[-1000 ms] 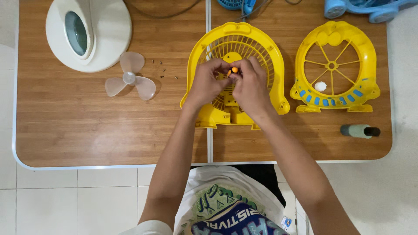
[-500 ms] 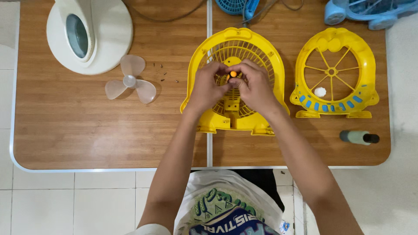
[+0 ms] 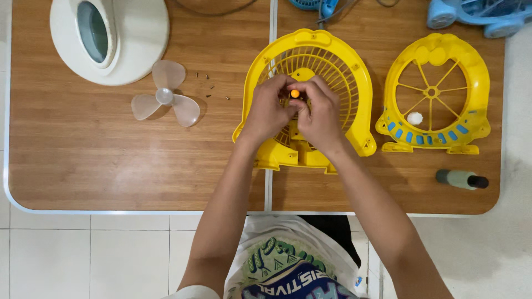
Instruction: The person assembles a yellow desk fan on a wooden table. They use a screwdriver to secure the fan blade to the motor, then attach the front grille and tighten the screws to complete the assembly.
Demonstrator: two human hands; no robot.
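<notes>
Between the two hands, at the middle of the yellow fan grille (image 3: 338,72), sits a small orange knob (image 3: 295,93). The left hand (image 3: 268,111) and the right hand (image 3: 318,113) meet over it, fingertips pinched together around the knob from either side, so neither hand is clearly nearer. The knob shows only its round end, so its long axis seems to run up toward the camera, out of the grille's centre. The grille lies flat on the wooden table (image 3: 111,166), its domed top toward the far edge and its feet toward the near edge. To the right lies a second yellow fan frame (image 3: 471,88) with a grey-green tool (image 3: 461,179) nearer; to the left lie a clear fan blade (image 3: 164,98) and a white fan base (image 3: 138,39).
</notes>
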